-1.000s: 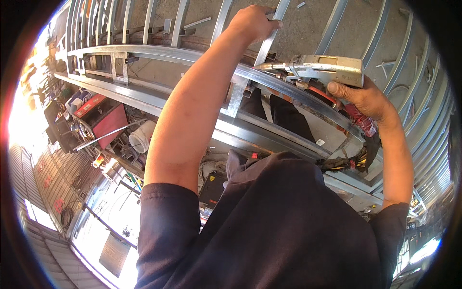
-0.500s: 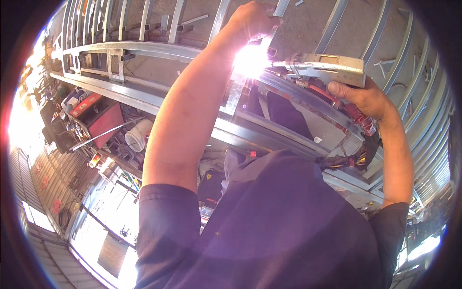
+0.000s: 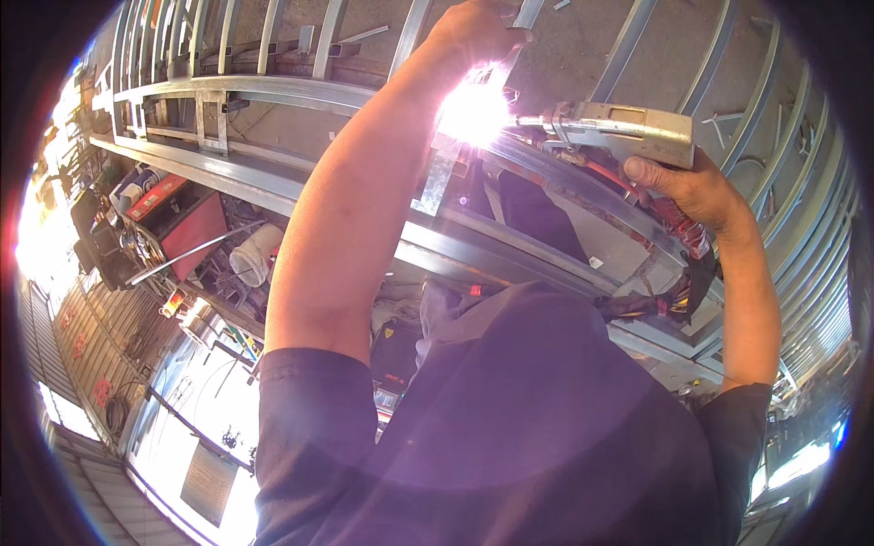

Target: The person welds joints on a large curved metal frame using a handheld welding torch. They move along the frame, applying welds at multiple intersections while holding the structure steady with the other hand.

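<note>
Two hands busy here, both up on a galvanised steel frame (image 3: 510, 250) built from long rails and upright bars. Left hand (image 3: 478, 32) is wrapped around a short silvery upright steel bar (image 3: 446, 177) near its far end, pinning it against the long curved steel rail (image 3: 583, 196) that runs off to the right. Right hand (image 3: 692, 187) is closed tight around the grip of a boxy grey metal welding gun (image 3: 624, 132), nozzle pointing left into a blinding white arc (image 3: 473, 114) right at the joint between bar and rail. A bundle of red and black cables (image 3: 669, 291) hangs down from the gun.

My guess is the bar is thin-walled, so light and stiff, but it'll be hot close to the arc, so gripping it at the far end away from the flash makes sense. Zinc coating probably makes it a bit slick too.

Down on the left there's a red machine box (image 3: 177, 223) and a whitish plastic bucket (image 3: 250, 259) on the workshop floor.
</note>
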`<state>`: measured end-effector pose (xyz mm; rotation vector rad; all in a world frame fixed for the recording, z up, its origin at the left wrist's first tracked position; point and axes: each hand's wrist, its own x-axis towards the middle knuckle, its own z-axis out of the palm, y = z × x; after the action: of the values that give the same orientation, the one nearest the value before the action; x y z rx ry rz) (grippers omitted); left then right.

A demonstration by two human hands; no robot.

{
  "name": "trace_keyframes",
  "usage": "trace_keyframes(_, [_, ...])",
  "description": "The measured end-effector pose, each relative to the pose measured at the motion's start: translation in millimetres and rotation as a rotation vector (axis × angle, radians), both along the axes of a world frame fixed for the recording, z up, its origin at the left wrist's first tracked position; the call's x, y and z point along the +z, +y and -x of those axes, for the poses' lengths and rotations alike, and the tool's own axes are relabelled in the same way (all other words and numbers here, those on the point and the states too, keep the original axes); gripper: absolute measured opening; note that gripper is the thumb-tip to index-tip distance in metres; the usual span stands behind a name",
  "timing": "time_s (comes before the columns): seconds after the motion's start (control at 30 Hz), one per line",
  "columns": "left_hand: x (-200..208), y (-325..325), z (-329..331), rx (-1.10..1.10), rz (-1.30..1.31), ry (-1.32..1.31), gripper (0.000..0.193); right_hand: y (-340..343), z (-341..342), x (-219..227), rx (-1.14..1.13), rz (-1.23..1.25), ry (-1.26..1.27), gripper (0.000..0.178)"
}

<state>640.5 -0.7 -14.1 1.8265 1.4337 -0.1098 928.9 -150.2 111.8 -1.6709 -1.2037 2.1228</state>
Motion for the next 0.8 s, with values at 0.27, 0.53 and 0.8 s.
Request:
trace_keyframes(0.27, [5, -2, -2, -0.007, -0.010, -0.002, 0.059, -2, -2, 4, 0.006, -0.012, -0.002, 0.067])
trace_keyframes(0.53, [7, -2, -3, -0.018, -0.026, -0.005, 0.055, -13, -17, -4, 0.017, -0.013, -0.063, 0.068])
trace_keyframes(0.8, [26, -16, -32, -0.073, -0.640, -0.013, 0.044, -48, -69, 10, -0.097, -0.015, 0.010, 0.063])
